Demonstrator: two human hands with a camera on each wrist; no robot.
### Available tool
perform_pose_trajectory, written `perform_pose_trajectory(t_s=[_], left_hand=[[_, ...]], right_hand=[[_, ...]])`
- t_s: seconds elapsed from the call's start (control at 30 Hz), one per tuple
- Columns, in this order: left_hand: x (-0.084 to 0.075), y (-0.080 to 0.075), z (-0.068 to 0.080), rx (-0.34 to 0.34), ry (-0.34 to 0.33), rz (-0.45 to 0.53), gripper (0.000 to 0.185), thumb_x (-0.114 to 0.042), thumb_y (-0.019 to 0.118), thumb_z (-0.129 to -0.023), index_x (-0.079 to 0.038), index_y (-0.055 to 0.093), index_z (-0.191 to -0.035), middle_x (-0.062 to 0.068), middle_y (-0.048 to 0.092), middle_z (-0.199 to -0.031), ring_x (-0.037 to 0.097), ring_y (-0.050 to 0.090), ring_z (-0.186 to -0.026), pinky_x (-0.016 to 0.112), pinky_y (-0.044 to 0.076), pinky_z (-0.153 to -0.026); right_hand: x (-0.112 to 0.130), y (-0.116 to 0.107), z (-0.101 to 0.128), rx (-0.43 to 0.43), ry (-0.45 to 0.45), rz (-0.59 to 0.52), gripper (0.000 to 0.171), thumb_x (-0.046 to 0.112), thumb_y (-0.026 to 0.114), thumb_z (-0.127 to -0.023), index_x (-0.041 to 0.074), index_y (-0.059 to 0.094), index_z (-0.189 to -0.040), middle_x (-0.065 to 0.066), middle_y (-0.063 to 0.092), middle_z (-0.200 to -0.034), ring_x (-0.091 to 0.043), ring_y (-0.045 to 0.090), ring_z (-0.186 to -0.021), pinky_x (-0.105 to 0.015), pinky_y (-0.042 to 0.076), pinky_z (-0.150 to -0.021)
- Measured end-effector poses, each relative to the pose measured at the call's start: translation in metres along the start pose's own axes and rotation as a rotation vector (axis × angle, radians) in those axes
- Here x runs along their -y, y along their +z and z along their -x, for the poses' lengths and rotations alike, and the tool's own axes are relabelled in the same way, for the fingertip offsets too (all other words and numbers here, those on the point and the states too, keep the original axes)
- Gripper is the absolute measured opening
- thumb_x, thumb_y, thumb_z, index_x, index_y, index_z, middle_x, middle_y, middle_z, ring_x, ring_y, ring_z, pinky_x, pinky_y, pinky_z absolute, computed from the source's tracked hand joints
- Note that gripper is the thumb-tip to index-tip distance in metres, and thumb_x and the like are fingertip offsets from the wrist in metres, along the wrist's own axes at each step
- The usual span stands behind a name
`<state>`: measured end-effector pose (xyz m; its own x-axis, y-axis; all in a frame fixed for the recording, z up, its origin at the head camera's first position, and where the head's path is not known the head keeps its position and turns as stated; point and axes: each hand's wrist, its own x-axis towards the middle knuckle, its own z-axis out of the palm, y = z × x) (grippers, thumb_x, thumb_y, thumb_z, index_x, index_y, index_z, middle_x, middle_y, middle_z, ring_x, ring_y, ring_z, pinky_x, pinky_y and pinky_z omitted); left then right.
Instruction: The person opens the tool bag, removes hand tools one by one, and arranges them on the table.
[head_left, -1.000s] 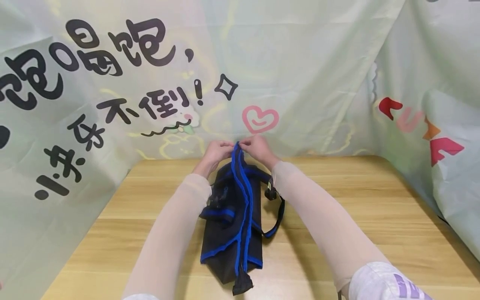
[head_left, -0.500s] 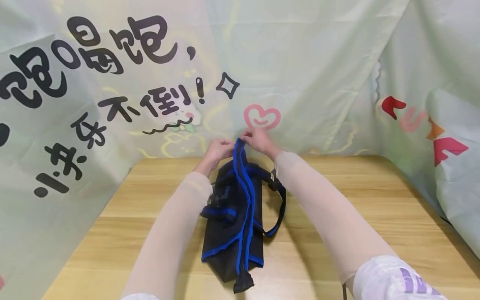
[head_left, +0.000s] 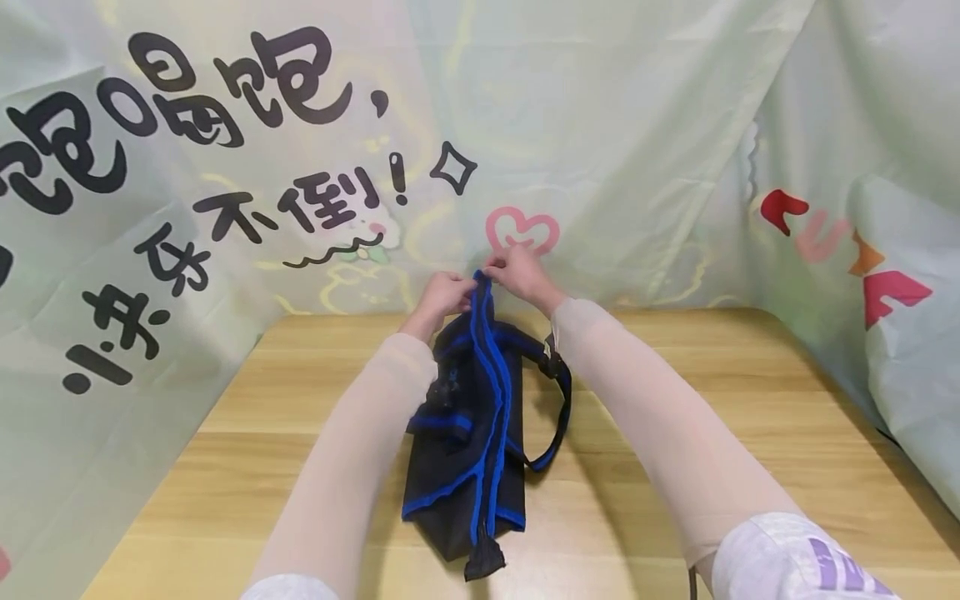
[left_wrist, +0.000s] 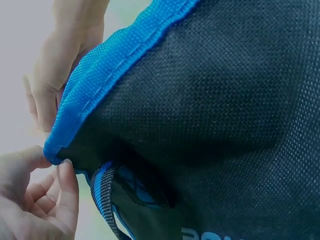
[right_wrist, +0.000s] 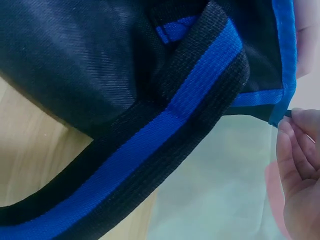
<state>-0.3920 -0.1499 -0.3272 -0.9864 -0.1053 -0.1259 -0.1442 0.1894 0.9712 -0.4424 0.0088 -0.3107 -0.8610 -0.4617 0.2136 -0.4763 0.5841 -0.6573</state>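
A black fabric bag with blue trim lies lengthwise on the wooden table. Both hands pinch its far top corner and lift it. My left hand holds the blue edge from the left, my right hand from the right. In the left wrist view the left hand pinches the tip of the blue trim. Seen from the right wrist, the fingertips of my right hand grip the blue corner beside a black-and-blue strap.
A pale green printed cloth hangs behind and to the left of the table, and more cloth on the right. The bag's strap loops out onto the table on the right side.
Both hands have risen a little and moved away, lifting the bag's far corner higher. The bag's near end stays on the table.
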Motion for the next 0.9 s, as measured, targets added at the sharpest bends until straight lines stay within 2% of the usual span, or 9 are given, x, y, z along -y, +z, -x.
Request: perform_pose_trajectory(t_s=[0.13, 0.33, 0.57, 0.77, 0.9], left_hand=[[-0.001, -0.001, 0.001, 0.001, 0.009, -0.007, 0.021, -0.011, 0.061, -0.096, 0.007, 0.065, -0.107, 0.005, 0.056, -0.076, 0.013, 0.054, -0.062, 0.029, 0.057, -0.072], [0.002, -0.002, 0.000, 0.010, 0.005, -0.015, 0.017, -0.011, 0.061, -0.096, 0.004, 0.066, -0.103, 0.005, 0.057, -0.079, 0.014, 0.056, -0.064, 0.039, 0.055, -0.086], [0.002, -0.001, -0.001, 0.016, 0.005, -0.018, 0.017, -0.012, 0.062, -0.095, 0.004, 0.066, -0.102, 0.005, 0.059, -0.081, 0.014, 0.057, -0.065, 0.039, 0.055, -0.086], [0.003, -0.002, 0.000, 0.005, 0.005, -0.013, 0.017, -0.011, 0.060, -0.096, 0.003, 0.066, -0.102, 0.006, 0.060, -0.081, 0.014, 0.059, -0.067, 0.031, 0.057, -0.077], [0.003, -0.001, 0.000, 0.002, 0.010, -0.010, 0.017, -0.012, 0.059, -0.096, 0.004, 0.065, -0.101, 0.005, 0.060, -0.079, 0.014, 0.058, -0.065, 0.033, 0.057, -0.079]], right_hand=[[0.000, -0.001, 0.001, 0.001, 0.014, -0.009, 0.019, 0.019, 0.064, -0.096, 0.004, 0.073, -0.103, -0.009, 0.071, -0.094, -0.023, 0.061, -0.078, -0.031, 0.052, -0.070], [0.001, 0.001, 0.001, 0.005, 0.006, 0.002, 0.019, 0.016, 0.064, -0.096, 0.003, 0.073, -0.108, -0.011, 0.072, -0.102, -0.022, 0.064, -0.083, -0.032, 0.054, -0.075], [-0.003, 0.005, 0.001, -0.019, -0.011, -0.010, 0.017, 0.015, 0.066, -0.095, 0.004, 0.074, -0.104, -0.010, 0.072, -0.101, -0.022, 0.065, -0.084, -0.033, 0.054, -0.077], [-0.006, 0.008, 0.003, -0.041, -0.004, -0.079, 0.018, 0.020, 0.066, -0.095, 0.007, 0.075, -0.102, -0.007, 0.072, -0.099, -0.020, 0.065, -0.084, -0.033, 0.054, -0.078], [-0.008, 0.009, 0.005, -0.057, 0.038, -0.141, 0.018, 0.020, 0.065, -0.095, 0.007, 0.075, -0.104, -0.007, 0.072, -0.099, -0.021, 0.066, -0.084, -0.033, 0.055, -0.078]])
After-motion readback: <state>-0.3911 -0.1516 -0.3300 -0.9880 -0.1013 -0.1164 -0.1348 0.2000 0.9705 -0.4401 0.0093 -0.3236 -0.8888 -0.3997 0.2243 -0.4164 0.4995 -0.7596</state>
